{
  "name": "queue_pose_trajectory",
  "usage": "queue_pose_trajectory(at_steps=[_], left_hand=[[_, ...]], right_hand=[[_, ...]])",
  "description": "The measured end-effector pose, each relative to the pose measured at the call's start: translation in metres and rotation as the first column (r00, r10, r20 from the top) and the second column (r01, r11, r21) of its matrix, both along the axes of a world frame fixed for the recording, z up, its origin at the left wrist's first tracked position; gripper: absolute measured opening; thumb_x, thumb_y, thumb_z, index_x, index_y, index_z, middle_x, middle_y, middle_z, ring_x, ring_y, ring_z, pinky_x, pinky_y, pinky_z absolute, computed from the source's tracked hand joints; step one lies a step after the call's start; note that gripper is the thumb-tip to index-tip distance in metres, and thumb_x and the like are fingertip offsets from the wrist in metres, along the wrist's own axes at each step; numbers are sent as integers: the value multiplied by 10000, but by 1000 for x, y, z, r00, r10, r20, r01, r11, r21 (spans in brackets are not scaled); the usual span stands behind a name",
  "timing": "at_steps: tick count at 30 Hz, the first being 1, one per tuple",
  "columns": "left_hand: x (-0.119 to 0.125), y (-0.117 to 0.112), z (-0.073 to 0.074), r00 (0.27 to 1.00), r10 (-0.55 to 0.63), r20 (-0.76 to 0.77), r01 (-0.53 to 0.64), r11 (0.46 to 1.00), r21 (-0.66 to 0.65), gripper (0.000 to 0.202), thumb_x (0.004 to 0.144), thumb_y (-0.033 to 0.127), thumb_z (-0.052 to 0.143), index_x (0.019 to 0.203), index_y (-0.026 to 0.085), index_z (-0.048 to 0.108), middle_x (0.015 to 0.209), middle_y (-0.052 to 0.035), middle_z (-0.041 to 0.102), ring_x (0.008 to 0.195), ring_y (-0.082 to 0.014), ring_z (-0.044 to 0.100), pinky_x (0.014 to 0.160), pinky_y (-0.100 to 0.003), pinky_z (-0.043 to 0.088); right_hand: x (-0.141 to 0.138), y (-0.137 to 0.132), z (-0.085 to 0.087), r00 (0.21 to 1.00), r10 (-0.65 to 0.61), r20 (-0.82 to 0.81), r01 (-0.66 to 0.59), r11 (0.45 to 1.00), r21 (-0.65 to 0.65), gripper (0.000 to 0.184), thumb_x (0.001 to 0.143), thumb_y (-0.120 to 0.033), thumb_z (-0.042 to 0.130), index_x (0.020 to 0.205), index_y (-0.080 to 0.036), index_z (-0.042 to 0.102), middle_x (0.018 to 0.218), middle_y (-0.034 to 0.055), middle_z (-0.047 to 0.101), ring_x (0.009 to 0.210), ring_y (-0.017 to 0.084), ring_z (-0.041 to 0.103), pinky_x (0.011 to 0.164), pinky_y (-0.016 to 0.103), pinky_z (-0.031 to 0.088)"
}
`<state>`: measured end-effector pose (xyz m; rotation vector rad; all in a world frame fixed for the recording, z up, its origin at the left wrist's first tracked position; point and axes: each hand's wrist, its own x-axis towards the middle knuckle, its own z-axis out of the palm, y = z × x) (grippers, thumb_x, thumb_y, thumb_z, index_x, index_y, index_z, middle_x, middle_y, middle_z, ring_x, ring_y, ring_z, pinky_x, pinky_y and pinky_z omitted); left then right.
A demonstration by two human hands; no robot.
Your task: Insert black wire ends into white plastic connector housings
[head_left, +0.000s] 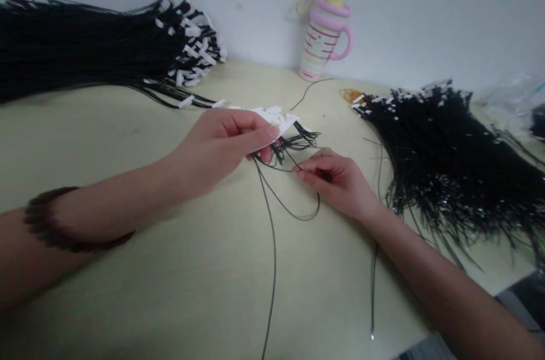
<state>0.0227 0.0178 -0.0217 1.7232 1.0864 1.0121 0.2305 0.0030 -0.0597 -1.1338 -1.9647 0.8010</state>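
Observation:
My left hand (238, 144) pinches a white tag (286, 126) between thumb and fingers, above the middle of the table. Black looped cord (301, 141) gathers beside the tag, and one long strand (273, 252) hangs down toward the front edge. To the right, my right hand (334, 178) is closed, its thumb and index fingertip pressed together on a thin black cord (284, 170) that runs back to the tag. More white tags (269, 114) lie just behind my left hand, partly hidden by it.
A thick bundle of black cords with white tags (97, 45) lies at the back left. Another black cord bundle (451, 155) spreads over the right side. A pink-handled cup-shaped object (322, 36) stands against the wall. Clear plastic (513, 101) sits far right.

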Motion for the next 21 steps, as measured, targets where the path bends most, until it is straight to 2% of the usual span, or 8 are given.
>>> queue_pose_trajectory(at_steps=[3, 6, 10, 12, 13, 15, 18, 21], left_hand=[[-6, -5, 19, 986, -160, -52, 161, 987, 25, 191, 751, 295, 591, 595, 190, 620, 500, 37, 575, 476, -94, 490, 467, -212, 330], [-4, -19, 27, 900, -368, -235, 397, 913, 93, 170, 755, 270, 574, 603, 205, 610, 501, 45, 570, 447, -86, 477, 449, -208, 330], [5, -34, 11, 678, -463, -571, 652, 737, 177, 179, 809, 215, 476, 711, 195, 624, 588, -1, 585, 556, -126, 505, 554, -253, 366], [8, -36, 1, 595, -440, -673, 710, 681, 182, 184, 810, 192, 454, 744, 187, 626, 627, -22, 593, 614, -151, 516, 594, -278, 364], [9, -36, -4, 580, -424, -695, 715, 675, 185, 187, 811, 188, 446, 747, 183, 622, 639, -26, 594, 629, -157, 519, 602, -283, 361], [9, -33, -9, 601, -402, -690, 691, 695, 197, 194, 815, 192, 436, 740, 180, 615, 640, -22, 590, 628, -150, 518, 595, -275, 354], [9, -26, -13, 709, -353, -611, 567, 800, 197, 190, 815, 221, 448, 715, 183, 605, 583, 9, 560, 547, -116, 485, 532, -242, 332], [9, -17, -17, 829, -269, -490, 368, 923, 116, 182, 797, 262, 485, 669, 186, 589, 516, 39, 516, 465, -89, 441, 462, -212, 301]], right_hand=[[12, 10, 1, 998, -56, -26, 52, 990, -131, 148, 771, -244, 598, 807, -120, 672, 715, 30, 639, 635, 110, 551, 577, 225, 426], [16, 14, 2, 993, -72, -98, 49, 974, -223, 134, 739, -249, 628, 744, -118, 656, 645, 4, 628, 586, 98, 550, 545, 209, 432], [16, 18, 1, 960, -73, -270, -14, 952, -307, 208, 675, -250, 694, 849, -141, 660, 780, 26, 679, 667, 111, 613, 643, 235, 501], [17, 21, -1, 932, -110, -344, -13, 943, -334, 236, 699, -256, 672, 910, -154, 652, 851, 42, 689, 740, 121, 637, 712, 259, 517], [18, 22, -2, 920, -138, -367, 7, 941, -337, 235, 727, -258, 644, 940, -158, 644, 887, 51, 689, 784, 127, 644, 752, 276, 517], [20, 24, -2, 910, -207, -358, 112, 956, -270, 228, 780, -251, 580, 983, -160, 628, 939, 66, 683, 856, 138, 642, 817, 316, 504], [18, 18, 2, 935, -271, -227, 288, 957, 45, 223, 804, -214, 539, 1006, -158, 615, 986, 79, 662, 901, 150, 623, 850, 337, 482], [8, 2, 11, 965, -254, -69, 262, 912, 314, 183, 804, -179, 531, 964, -166, 617, 927, 64, 651, 814, 135, 605, 753, 285, 493]])
